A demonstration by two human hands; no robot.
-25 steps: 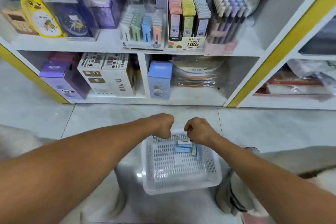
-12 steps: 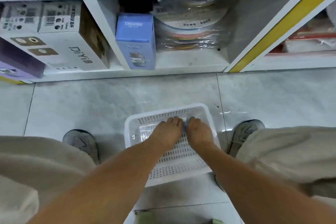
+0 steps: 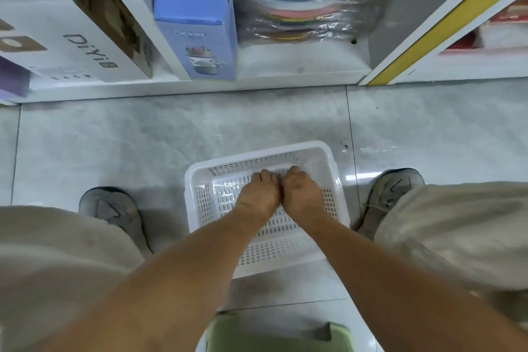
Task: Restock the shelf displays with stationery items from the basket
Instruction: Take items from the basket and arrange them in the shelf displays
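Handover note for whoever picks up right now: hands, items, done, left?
Left hand and right hand: both down inside the white basket on the floor, side by side, fingers curled over its far end. What they hold is hidden; grip cannot be told.
Basket sits between the shoes, in front of the bottom shelf. No stationery shows in it from here.
Shelf holds a blue box and wrapped plates.
Done: cannot tell.
Left: lift whatever is in the basket and place it on the displays.

Left hand (image 3: 258, 193) and right hand (image 3: 301, 194) inside basket (image 3: 200, 180).
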